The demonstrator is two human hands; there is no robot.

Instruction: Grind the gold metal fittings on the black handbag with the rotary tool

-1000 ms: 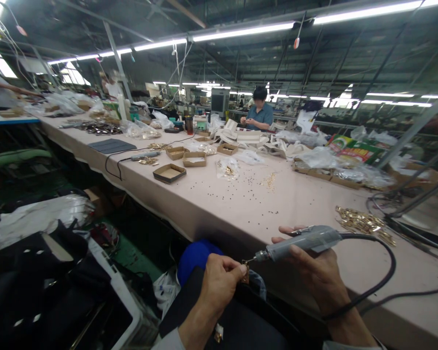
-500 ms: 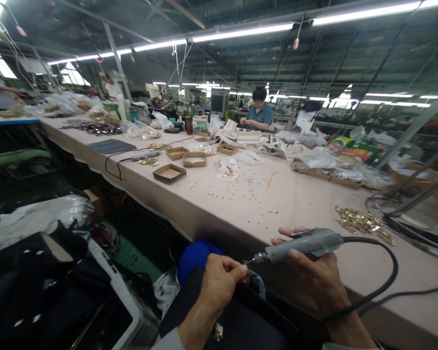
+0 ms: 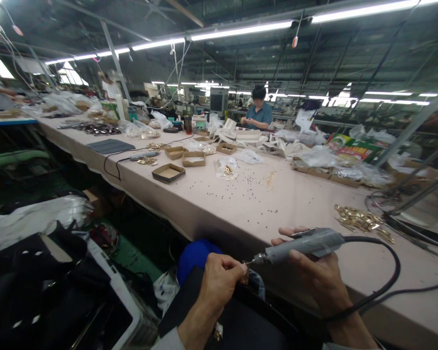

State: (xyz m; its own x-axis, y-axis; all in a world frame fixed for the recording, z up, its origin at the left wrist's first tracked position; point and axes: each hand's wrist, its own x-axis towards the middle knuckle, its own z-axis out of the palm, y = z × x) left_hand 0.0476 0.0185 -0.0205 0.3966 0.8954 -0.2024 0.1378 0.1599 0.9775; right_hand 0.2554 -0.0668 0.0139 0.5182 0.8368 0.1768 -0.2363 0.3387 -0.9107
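In the head view, from where I stood, the left hand (image 3: 221, 282) had a small brassy piece (image 3: 246, 275) pinched between thumb and forefinger, out past the near edge of the bench (image 3: 190, 197) and above the dark cloth (image 3: 241, 325) below. The thumb hid much of the piece, so its full shape could not be told. The right hand's (image 3: 319, 277) grip was closed round a grey driver (image 3: 302, 246), thumb on the near side and fingers stretched loosely beyond it. The driver's thin bit pointed left at the piece; whether it touched, I could not tell. From the driver's back end a black cord (image 3: 397, 262) looped round and down across the right wrist.

The piece looked light, stiff and rather slick to me, apt to twist under the bit; I judged it best pinched by its edges, with the face toward the driver left free. The driver seemed the heavier thing, smooth and rigid, best held round the middle of its body, with the cord tugging at the back.

On the bench, to the right, lay a pile of brassy parts (image 3: 361, 218); farther in were scattered dark specks (image 3: 250, 182), too small to make out, and an open tray (image 3: 168, 173).
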